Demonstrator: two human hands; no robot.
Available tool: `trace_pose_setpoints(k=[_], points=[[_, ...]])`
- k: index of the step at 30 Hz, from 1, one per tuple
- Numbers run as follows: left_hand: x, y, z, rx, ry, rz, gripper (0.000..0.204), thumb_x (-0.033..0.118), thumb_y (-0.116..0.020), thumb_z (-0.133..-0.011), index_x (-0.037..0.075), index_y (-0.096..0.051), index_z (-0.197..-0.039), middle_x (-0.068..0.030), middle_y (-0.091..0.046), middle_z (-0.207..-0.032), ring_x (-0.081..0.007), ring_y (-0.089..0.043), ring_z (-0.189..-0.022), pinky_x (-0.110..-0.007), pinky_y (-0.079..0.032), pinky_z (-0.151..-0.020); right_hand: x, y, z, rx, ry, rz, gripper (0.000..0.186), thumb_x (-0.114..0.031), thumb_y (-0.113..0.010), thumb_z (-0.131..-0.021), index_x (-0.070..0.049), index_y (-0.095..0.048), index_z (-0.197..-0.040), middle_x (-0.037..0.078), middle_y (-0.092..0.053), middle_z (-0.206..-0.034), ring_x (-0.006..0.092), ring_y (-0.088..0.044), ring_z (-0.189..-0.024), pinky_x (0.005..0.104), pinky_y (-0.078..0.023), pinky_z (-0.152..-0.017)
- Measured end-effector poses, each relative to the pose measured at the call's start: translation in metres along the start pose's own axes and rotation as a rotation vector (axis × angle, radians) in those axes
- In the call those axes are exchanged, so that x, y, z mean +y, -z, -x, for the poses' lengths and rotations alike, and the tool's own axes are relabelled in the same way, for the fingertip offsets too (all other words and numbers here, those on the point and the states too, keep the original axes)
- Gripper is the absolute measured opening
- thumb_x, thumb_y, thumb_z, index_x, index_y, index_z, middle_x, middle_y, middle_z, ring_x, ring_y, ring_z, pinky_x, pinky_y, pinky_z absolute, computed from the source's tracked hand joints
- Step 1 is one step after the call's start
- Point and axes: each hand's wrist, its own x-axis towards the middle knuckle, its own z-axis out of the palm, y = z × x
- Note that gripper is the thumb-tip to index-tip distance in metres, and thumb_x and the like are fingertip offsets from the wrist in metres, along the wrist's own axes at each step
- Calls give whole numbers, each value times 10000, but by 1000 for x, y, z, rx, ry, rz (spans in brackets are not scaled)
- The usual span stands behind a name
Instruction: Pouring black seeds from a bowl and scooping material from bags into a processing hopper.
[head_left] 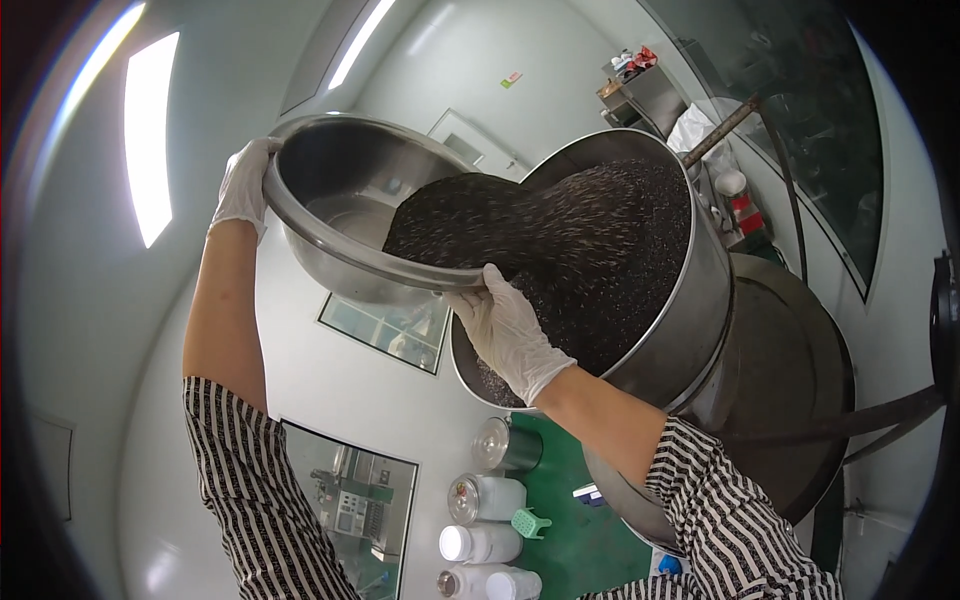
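I hold a wide stainless steel basin [320,170] tilted to the right. My left hand [243,187], in a whitish glove, is closed around the basin's far-left rim. Gloved as well, my right hand [508,335] grips the lower right rim, thumb over the edge and fingers underneath. Dark, loose grains [600,255] slide out over the basin's lip in a blurred stream. They fall into a large steel drum [705,315], whose mouth leans toward me and holds a deep heap of the same grains. Part of the basin's bottom shows bare.
Behind the drum is a large round metal vessel [790,350], with a metal bar [840,428] running beside it. Several lidded containers [485,497] and a small green stool [530,523] stand on the green floor. Windows line the walls; a metal cabinet [645,95] stands at the back.
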Motion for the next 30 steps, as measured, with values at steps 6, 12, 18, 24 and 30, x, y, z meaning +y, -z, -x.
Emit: trace_pose_setpoints(k=[6, 12, 18, 24, 30], points=[[4, -2, -10, 45, 9, -111, 257, 226, -537, -704, -16, -594, -765, -54, -541, -634, -145, -490, -565, -269, -374, -549, 1, 9, -4, -8, -161, -44, 291, -230, -331, -915, 47, -419, -931, 170, -505, -960, 264, -545, -939, 327, -497, -819], [17, 9, -2, 40, -55, -241, 261, 226, -524, -729, -18, -603, -777, -56, -564, -647, -136, -509, -538, -249, -393, -523, 12, 9, -4, 38, -273, -32, 366, -277, -288, -920, 67, -412, -949, 196, -525, -953, 272, -579, -877, 320, -523, -768], [18, -6, 2, 38, -158, -363, 273, 231, -532, -725, -20, -592, -814, -81, -557, -681, -154, -516, -581, -273, -403, -527, 13, 32, -18, 40, -440, 79, 429, -294, -255, -922, 106, -382, -1014, 230, -483, -1009, 312, -544, -935, 328, -521, -785], [28, -12, 2, -16, -527, -514, 332, 249, -540, -676, -62, -575, -789, -147, -555, -679, -237, -550, -633, -334, -432, -591, 27, 30, -18, 154, -500, 143, 394, -267, -251, -928, 89, -414, -958, 208, -529, -915, 260, -590, -820, 287, -544, -692], [61, -59, 49, -7, -544, -522, 320, 207, -477, -639, -95, -559, -709, -221, -567, -697, -310, -559, -629, -359, -445, -618, 20, 40, -18, 52, -526, 229, 277, -203, -286, -924, 34, -430, -934, 127, -519, -860, 214, -579, -782, 253, -541, -661]])
